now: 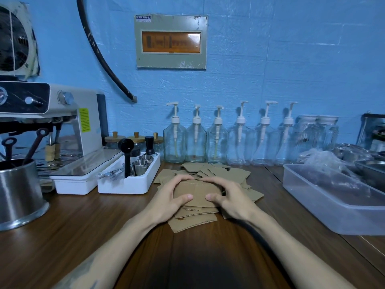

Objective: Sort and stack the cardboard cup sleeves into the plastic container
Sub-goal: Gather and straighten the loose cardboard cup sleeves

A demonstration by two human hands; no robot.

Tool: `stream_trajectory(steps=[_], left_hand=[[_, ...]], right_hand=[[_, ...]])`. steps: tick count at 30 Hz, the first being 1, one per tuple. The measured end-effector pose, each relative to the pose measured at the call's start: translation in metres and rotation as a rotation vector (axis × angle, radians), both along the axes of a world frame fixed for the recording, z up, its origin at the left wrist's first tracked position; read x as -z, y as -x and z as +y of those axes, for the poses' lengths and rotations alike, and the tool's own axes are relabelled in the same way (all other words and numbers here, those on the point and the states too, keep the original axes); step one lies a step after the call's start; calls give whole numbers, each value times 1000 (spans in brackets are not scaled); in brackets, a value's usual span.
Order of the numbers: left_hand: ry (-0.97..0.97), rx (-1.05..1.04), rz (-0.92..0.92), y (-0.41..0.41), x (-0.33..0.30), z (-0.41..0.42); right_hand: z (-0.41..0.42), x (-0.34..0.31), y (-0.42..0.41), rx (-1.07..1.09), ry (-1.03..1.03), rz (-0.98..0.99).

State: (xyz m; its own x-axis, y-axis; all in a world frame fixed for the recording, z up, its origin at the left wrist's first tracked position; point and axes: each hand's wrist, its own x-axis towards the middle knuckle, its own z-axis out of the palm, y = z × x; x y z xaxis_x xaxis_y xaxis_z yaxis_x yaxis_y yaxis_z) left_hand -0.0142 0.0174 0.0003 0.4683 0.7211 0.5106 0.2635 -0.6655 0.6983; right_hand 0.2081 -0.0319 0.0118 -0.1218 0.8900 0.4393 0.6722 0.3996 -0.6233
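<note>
Head view: left hand and right hand clasp a sleeve stack, squaring edges; container at three o'clock.

Dark wood-grain table, kinda glossy. Loose pile of flat cardboard cup sleeves sits in the middle, spread toward the back. Clear plastic container on the right side, well apart from the pile. On the left: a steel pot, an espresso machine, and a white tray of coffee tools. Row of pump bottles along the wall.
</note>
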Motion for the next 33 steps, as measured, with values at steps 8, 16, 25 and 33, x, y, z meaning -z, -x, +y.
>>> stream_trajectory(steps=[8, 16, 25, 33], left_hand=[[15, -51, -118, 5, -9, 4], [-1, -74, -184, 2, -12, 10], [6, -74, -47, 3, -3, 28], [35, -33, -50, 3, 0, 27]], right_hand=[[2, -12, -12, 144, -72, 160], [23, -17, -29, 434, -64, -383], [32, -11, -26, 502, 142, -476], [36, -13, -34, 423, 122, -136]])
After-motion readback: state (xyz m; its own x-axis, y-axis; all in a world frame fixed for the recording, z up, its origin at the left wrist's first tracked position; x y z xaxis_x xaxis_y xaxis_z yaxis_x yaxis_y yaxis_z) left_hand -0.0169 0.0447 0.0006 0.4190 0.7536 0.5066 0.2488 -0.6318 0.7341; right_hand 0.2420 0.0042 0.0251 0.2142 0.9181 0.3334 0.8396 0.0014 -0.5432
